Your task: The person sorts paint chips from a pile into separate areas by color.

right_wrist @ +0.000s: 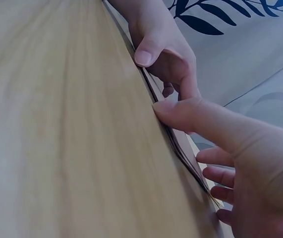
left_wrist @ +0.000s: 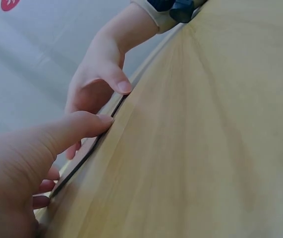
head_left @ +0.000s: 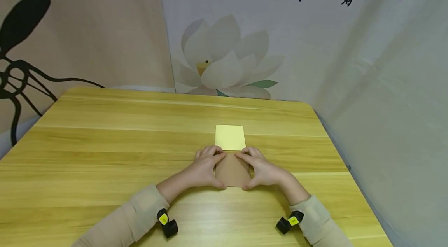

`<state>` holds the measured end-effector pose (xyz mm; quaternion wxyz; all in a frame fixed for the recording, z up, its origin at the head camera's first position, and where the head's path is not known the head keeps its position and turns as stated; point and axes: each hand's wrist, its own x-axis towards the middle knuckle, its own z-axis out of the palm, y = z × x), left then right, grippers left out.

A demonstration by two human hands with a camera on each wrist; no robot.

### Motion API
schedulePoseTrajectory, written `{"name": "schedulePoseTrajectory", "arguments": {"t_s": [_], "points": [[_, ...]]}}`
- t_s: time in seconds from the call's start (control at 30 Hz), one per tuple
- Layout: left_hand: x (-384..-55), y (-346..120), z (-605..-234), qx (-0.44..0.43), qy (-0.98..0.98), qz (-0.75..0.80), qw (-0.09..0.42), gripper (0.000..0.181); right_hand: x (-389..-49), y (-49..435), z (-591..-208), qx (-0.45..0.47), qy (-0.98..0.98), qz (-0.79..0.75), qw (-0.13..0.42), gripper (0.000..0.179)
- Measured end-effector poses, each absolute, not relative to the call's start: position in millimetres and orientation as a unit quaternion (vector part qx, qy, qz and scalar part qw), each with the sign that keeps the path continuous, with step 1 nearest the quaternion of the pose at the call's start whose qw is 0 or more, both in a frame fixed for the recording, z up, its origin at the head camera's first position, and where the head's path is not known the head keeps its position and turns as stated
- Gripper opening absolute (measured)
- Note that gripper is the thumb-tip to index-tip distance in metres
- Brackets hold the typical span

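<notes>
A flat, brown, square layered piece (head_left: 232, 169) lies on the table between both hands. Its thin dark edge (right_wrist: 183, 157) shows more than one layer in the right wrist view. My left hand (head_left: 206, 167) holds its left side, thumb at the near left corner and index finger at the far left. On the opposite side, my right hand (head_left: 260, 167) holds it the same way, thumb at the near edge. A pale yellow square sheet (head_left: 230, 137) lies directly beyond the brown piece, and the fingers of both hands reach its near corners.
The wooden table (head_left: 122, 153) extends widely around the hands. Behind it hangs a pale curtain (head_left: 315, 44) with a printed lotus (head_left: 227, 56) and dark characters. Black cameras are strapped at the left wrist (head_left: 167, 223) and right wrist (head_left: 289, 221).
</notes>
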<state>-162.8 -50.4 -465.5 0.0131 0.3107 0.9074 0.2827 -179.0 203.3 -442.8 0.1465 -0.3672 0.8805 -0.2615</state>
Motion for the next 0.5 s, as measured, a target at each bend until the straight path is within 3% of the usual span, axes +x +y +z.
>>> {"name": "schedulePoseTrajectory", "arguments": {"t_s": [0.5], "points": [[-160.3,-53.4,-462.6,0.311,0.903,0.295,0.019,0.102,-177.2,206.2,-438.1,-0.363,0.881,-0.258,0.161,0.099]]}}
